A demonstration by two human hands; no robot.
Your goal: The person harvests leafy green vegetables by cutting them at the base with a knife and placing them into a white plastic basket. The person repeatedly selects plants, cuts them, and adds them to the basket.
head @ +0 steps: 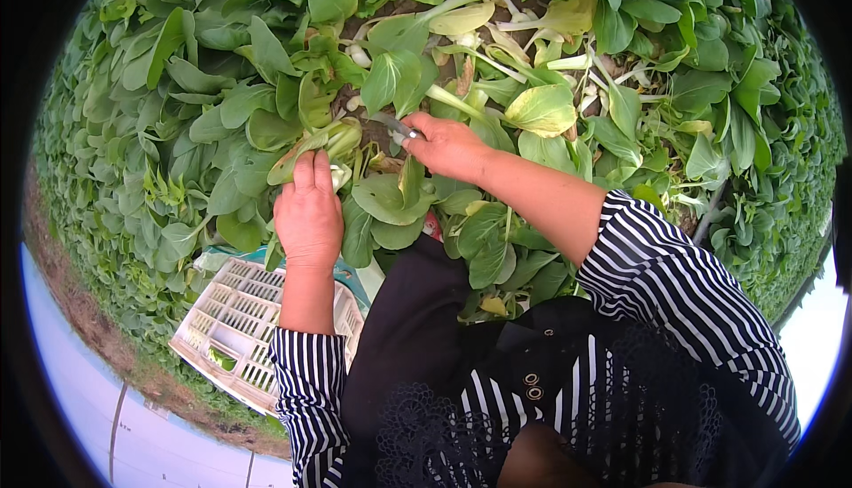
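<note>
My left hand (309, 212) grips a head of leafy greens (343, 138) with pale green stalks, tilted on its side among the leaves. To its right, my right hand (446, 145) is closed around a knife, whose grey blade (393, 124) points up and left towards the stalks. A small gap lies between the blade and the held head. Loose leaves, some yellowed (542, 110), and pale cut stalks (589, 92) lie on the soil beyond my right hand. The knife's handle is mostly hidden in my fingers.
A white slatted plastic crate (233, 328) stands at the lower left, partly behind my left forearm, with green sheeting (363, 288) beside it. Dense leafy plants (219, 115) surround the work spot on both sides. A dark hose or strip (711, 212) runs through the plants at the right.
</note>
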